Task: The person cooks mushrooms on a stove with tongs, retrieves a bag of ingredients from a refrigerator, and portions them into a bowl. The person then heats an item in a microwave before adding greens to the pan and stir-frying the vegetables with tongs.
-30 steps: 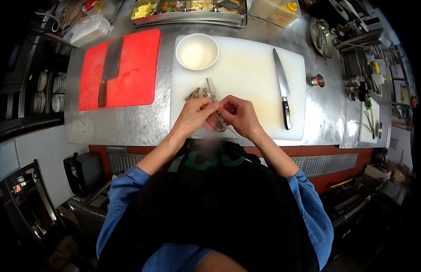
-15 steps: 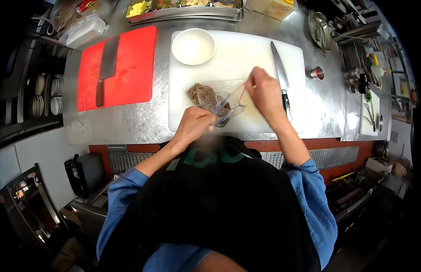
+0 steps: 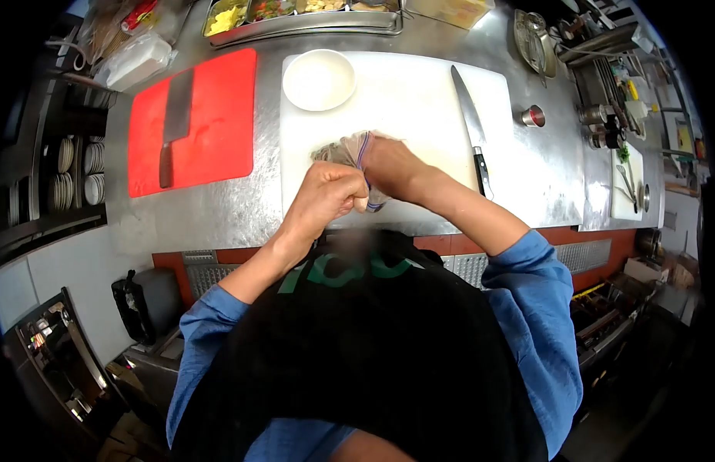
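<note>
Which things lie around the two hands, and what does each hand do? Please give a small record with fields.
left hand: closed on the edge of a clear plastic zip bag
right hand: at the bag's opening, fingers hidden
bag contents: brown pieces, kind unclear
on white rectangular board: round white bowl; long steel knife with black handle
on red rectangular board: broad steel cleaver with brown handle
</note>
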A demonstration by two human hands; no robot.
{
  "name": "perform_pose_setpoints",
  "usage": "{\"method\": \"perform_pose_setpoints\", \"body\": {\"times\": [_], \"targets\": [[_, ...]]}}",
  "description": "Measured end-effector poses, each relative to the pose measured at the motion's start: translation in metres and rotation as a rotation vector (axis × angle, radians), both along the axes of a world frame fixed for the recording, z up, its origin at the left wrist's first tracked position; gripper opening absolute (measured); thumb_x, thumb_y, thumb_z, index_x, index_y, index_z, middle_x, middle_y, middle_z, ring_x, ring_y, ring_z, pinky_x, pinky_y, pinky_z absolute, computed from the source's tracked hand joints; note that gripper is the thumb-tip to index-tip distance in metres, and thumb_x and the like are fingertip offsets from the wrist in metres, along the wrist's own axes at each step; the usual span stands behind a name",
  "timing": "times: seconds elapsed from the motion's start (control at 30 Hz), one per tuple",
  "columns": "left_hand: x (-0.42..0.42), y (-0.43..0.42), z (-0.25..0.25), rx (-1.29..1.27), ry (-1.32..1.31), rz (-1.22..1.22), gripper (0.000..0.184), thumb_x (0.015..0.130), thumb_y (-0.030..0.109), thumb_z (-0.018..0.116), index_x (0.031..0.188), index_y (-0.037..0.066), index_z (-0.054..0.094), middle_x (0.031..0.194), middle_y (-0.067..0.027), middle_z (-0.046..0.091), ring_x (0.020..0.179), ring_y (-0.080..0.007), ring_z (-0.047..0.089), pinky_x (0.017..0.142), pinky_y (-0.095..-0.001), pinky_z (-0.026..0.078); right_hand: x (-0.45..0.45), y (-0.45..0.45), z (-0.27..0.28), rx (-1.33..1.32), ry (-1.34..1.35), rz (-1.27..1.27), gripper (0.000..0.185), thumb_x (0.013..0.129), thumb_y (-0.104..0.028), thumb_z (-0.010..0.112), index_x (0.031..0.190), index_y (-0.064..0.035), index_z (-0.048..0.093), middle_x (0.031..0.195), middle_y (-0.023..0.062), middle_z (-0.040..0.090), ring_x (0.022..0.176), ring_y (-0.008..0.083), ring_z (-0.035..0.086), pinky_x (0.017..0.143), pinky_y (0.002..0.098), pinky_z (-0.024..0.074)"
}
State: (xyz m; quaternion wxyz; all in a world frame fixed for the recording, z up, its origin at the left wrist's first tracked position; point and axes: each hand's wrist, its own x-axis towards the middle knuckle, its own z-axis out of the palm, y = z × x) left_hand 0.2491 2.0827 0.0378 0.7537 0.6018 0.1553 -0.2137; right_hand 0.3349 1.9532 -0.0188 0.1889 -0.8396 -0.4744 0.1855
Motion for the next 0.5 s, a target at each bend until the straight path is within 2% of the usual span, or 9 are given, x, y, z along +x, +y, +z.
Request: {"method": "perform_pose_setpoints", "body": {"times": [0.07,0.13,0.17,0.2,0.27,0.3,0.33,0.4,0.5], "targets": [[-0.002,0.002,-0.007,-0.033,-0.003,0.004,0.021,0.071,0.008,0.048,0.052,0.002,0.051,0.049,0.0002,0.046,0.044,-0.0026,0.032,0.041,-0.0187,0.023,-0.002,0.006,-0.018,0.006,-0.028,0.028,0.017,0.07,-0.016,0.057,0.078,-0.0009,0.061,0.085,0.0188,0.06,0.085,0.0339,0.057,0.072,0.0405,0.0465],[-0.007,0.006,-0.008,0.007,0.071,0.035,0.02,0.073,0.009,0.048,0.056,0.003,0.052,0.048,0.0016,0.042,0.044,-0.004,0.032,0.041,-0.0201,0.023,0.0,0.01,-0.029,-0.331,-0.086,0.185,0.027,0.069,-0.017,0.058,0.091,-0.0014,0.059,0.084,0.0193,0.06,0.086,0.0346,0.056,0.073,0.0399,0.0468],[-0.012,0.01,-0.019,-0.004,0.005,0.073,0.018,0.077,0.012,0.05,0.063,0.003,0.056,0.049,0.0024,0.041,0.045,-0.0051,0.035,0.042,-0.0201,0.026,0.003,0.009,-0.033,-0.353,-0.054,0.21,0.044,0.07,-0.018,0.059,0.111,-0.003,0.049,0.096,0.0219,0.057,0.09,0.0349,0.055,0.077,0.0394,0.046],[-0.014,0.013,-0.027,-0.007,0.003,0.081,0.018,0.077,0.012,0.05,0.063,0.003,0.056,0.049,0.0024,0.041,0.045,-0.0051,0.035,0.042,-0.0201,0.026,0.003,0.006,-0.033,-0.356,-0.057,0.217,0.044,0.07,-0.018,0.059,0.111,-0.003,0.049,0.096,0.0219,0.057,0.09,0.0349,0.055,0.077,0.0394,0.046],[-0.015,0.023,-0.044,0.11,-0.067,0.418,0.014,0.08,0.013,0.055,0.072,0.002,0.059,0.053,0.0014,0.046,0.048,-0.0056,0.04,0.045,-0.0196,0.032,-0.002,-0.003,-0.03,-0.22,-0.16,0.144,0.059,0.07,-0.019,0.059,0.124,-0.0063,0.037,0.112,0.0244,0.049,0.095,0.035,0.053,0.082,0.0392,0.0434],[-0.013,0.034,-0.07,0.183,-0.033,0.449,0.011,0.081,0.013,0.058,0.082,0.002,0.059,0.06,0.0,0.051,0.053,-0.006,0.046,0.05,-0.0199,0.039,-0.005,-0.004,-0.028,-0.225,-0.159,0.152,0.059,0.07,-0.019,0.059,0.124,-0.0063,0.037,0.112,0.0244,0.049,0.095,0.035,0.053,0.082,0.0392,0.0434],[-0.013,0.041,-0.085,0.259,0.008,0.425,0.02,0.081,0.012,0.059,0.097,0.001,0.056,0.07,-0.0034,0.055,0.06,-0.0082,0.051,0.054,-0.0212,0.044,-0.008,-0.004,-0.024,-0.256,-0.179,0.159,0.061,0.07,-0.02,0.06,0.125,-0.0071,0.037,0.116,0.0241,0.046,0.098,0.0345,0.052,0.085,0.0399,0.0415],[-0.014,0.041,-0.099,0.225,0.092,0.383,0.036,0.081,0.011,0.058,0.114,0.0,0.047,0.08,-0.0075,0.056,0.067,-0.0128,0.056,0.059,-0.023,0.048,-0.01,-0.002,-0.019,-0.288,-0.193,0.169,0.062,0.07,-0.02,0.061,0.126,-0.008,0.036,0.119,0.0237,0.043,0.1,0.0339,0.051,0.087,0.0406,0.0397],[-0.009,0.031,-0.105,0.148,0.132,0.338,0.05,0.081,0.011,0.059,0.124,-0.001,0.037,0.084,-0.011,0.057,0.072,-0.0165,0.059,0.061,-0.0253,0.05,-0.014,0.002,-0.019,-0.319,-0.009,0.126,0.062,0.069,-0.019,0.062,0.125,-0.0088,0.038,0.119,0.0215,0.043,0.103,0.0333,0.05,0.089,0.0418,0.0382]]}}
